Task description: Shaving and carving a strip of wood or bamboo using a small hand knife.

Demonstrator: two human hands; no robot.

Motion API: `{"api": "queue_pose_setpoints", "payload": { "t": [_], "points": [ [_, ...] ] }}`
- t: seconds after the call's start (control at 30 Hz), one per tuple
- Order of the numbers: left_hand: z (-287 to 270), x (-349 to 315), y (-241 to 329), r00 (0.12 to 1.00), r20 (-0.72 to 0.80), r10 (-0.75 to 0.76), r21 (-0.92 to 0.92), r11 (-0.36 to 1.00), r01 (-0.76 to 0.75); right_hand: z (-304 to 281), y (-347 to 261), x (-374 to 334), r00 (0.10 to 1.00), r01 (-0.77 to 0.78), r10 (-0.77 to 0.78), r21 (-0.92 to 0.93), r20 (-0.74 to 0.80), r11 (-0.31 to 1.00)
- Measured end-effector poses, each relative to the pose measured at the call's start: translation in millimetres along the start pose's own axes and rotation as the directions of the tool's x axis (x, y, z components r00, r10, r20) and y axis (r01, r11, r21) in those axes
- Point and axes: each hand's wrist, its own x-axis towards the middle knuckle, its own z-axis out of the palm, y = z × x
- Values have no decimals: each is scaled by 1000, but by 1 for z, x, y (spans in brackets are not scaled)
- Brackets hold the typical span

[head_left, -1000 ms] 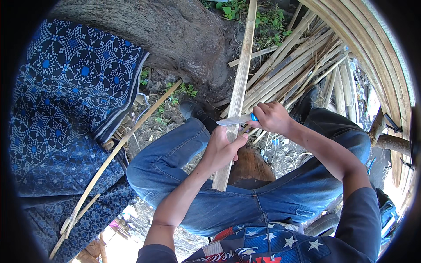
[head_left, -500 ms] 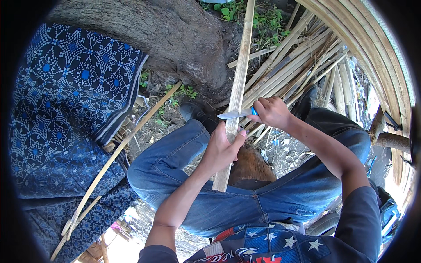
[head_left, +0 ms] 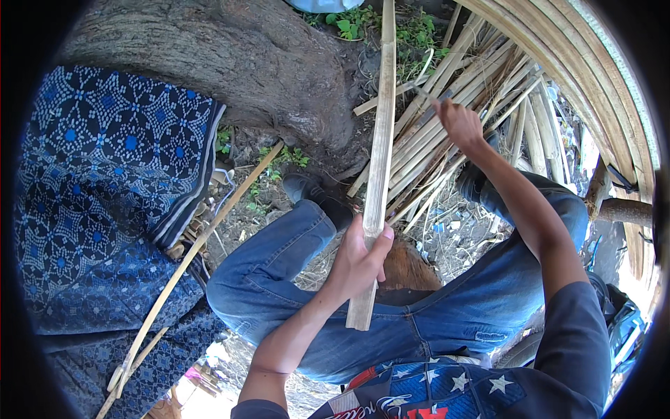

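Observation:
A long, pale split-bamboo strip (head_left: 381, 146) runs from the top of the view down over my lap. My left hand (head_left: 357, 262) is closed around it near its lower end, the thumb lying along its right side. Farther out and to the right of the strip, my right hand (head_left: 458, 124) is closed on a knife (head_left: 423, 92). The blade points up and left, apart from the strip and blurred by motion; the handle is mostly hidden in my fist. A thin pale sliver (head_left: 427, 64) shows close to the blade.
A brown wooden stump (head_left: 410, 271) stands between my legs. Bamboo strips (head_left: 447, 146) lie heaped at the far right, below long bent slats (head_left: 579, 70). A thick tree trunk (head_left: 230, 66) and blue patterned cloth (head_left: 112, 181) fill the left, with a thin pole (head_left: 199, 241) across the cloth.
My right hand has swung the knife away from me, off the strip and out to the right. The strip's lower end has come slightly nearer, with my left hand still gripping it.

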Motion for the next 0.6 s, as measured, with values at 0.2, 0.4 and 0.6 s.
{"api": "queue_pose_setpoints", "payload": {
  "t": [0.2, 0.4, 0.6],
  "points": [
    [-14, 6, 5, 996, 75, -58, -251, 965, 75, 1, 17, 3, 948, -315, 294, 214, 126, 925],
    [-33, 13, -5, 975, 105, -194, -375, 901, 220, -30, -62, -48, 986, 164, -111, 710, -121, 685],
    [-28, 12, -9, 992, 85, -91, -168, 980, 104, -59, -100, -138, 699, 681, -672, 517, -246, 518]
  ]
}}
